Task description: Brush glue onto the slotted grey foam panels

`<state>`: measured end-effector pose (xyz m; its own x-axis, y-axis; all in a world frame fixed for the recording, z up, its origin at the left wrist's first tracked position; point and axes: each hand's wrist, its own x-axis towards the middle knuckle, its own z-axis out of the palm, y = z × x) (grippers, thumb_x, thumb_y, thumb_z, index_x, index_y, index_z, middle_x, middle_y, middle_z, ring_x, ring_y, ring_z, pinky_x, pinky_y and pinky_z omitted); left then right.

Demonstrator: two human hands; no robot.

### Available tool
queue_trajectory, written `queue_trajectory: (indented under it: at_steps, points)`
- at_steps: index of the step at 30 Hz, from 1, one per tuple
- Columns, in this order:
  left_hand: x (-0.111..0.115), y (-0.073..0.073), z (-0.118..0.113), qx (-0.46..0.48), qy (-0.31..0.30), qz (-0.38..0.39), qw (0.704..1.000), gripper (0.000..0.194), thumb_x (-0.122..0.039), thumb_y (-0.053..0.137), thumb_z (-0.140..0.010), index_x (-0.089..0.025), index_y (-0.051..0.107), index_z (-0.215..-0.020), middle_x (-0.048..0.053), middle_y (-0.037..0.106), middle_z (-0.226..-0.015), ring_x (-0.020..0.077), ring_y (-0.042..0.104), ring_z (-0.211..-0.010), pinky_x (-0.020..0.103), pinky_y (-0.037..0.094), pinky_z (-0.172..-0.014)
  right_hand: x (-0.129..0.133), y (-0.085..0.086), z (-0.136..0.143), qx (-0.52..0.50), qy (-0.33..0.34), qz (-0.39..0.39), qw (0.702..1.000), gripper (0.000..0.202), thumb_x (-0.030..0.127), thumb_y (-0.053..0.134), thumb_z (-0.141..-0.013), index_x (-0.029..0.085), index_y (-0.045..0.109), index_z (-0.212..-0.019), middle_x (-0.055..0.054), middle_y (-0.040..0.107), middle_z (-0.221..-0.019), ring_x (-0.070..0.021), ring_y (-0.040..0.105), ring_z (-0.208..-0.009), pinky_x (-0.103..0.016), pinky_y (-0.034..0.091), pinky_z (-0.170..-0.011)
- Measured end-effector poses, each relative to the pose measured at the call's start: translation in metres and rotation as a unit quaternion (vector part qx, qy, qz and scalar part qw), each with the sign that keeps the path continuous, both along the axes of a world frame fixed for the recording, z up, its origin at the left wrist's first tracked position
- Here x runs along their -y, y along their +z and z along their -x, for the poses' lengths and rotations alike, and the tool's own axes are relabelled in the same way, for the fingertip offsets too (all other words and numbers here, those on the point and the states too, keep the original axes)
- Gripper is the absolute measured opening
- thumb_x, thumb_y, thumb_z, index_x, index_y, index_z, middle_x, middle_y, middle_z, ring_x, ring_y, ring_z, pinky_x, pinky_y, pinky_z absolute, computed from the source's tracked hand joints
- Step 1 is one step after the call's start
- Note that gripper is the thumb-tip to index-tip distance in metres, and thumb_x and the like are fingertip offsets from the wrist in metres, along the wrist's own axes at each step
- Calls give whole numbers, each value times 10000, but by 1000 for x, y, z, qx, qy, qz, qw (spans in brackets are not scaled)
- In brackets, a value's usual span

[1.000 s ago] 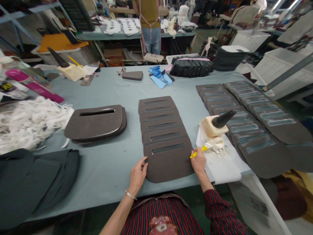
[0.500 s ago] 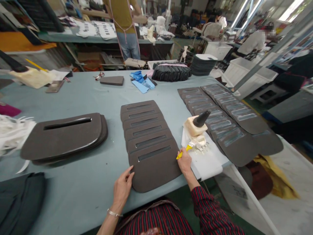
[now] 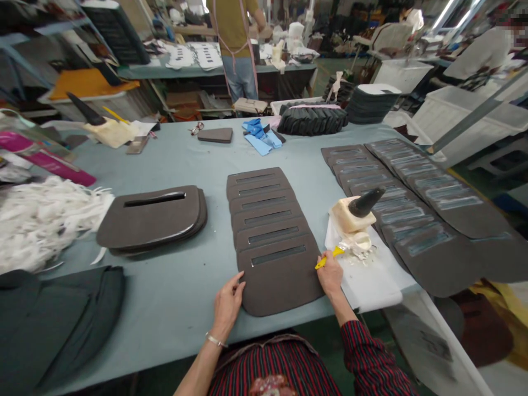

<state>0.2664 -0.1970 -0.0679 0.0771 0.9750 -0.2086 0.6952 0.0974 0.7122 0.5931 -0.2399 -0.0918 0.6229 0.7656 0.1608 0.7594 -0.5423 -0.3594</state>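
Several overlapping dark grey-brown slotted panels (image 3: 280,280) lie in a column in front of me. At the left edge of the nearest one, my left hand (image 3: 229,300) rests with its fingers a little apart, holding nothing. My right hand (image 3: 331,274) is closed round a yellow brush (image 3: 329,257) at that panel's right edge. The brush's tip points at a pale glue-covered container (image 3: 352,215) with a black cone (image 3: 366,202), which stands on a white sheet (image 3: 373,283).
More slotted panels (image 3: 437,264) with shiny streaks lie at right. To the left are a stack of slotted panels (image 3: 152,217), white strips (image 3: 45,220) and dark folded fabric (image 3: 61,324). Blue cloth pieces (image 3: 259,137) lie further back. A person (image 3: 236,44) stands beyond the table.
The view has turned left, so everything sits further right in the picture. Both hands keep about the same places at the panel's edges, and the brush stays in my right hand.
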Motion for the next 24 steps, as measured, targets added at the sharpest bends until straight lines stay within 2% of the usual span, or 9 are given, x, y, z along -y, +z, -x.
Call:
queue_trajectory:
  at_steps: [11, 17, 24]
  points:
    - [2, -2, 1, 11, 2, -9, 1000, 422, -442, 439, -855, -262, 596, -1204, 49, 689, -840, 183, 626, -756, 349, 483, -771, -2, -2, -1, -7, -5, 21, 1000, 111, 276, 556, -858, 170, 541, -887, 4, 501, -711, -95, 341, -573, -253, 166, -559]
    - [1, -1, 0, 6, 3, -2, 1000, 470, -466, 441, -840, -213, 597, -1205, 64, 689, -819, 199, 626, -746, 346, 472, -736, -3, 0, 0, 4, -6, 26, 1000, 114, 276, 545, -870, 164, 548, -893, 1, 510, -719, -96, 349, -586, -251, 173, -568]
    - [-2, 3, -4, -23, 4, 28, 999, 437, -443, 456, -822, -270, 580, -1203, -9, 637, -724, 170, 598, -679, 307, 426, -690, -2, 8, 3, -4, -2, 41, 999, 110, 262, 507, -896, 162, 549, -918, -20, 561, -771, -104, 409, -625, -258, 186, -583]
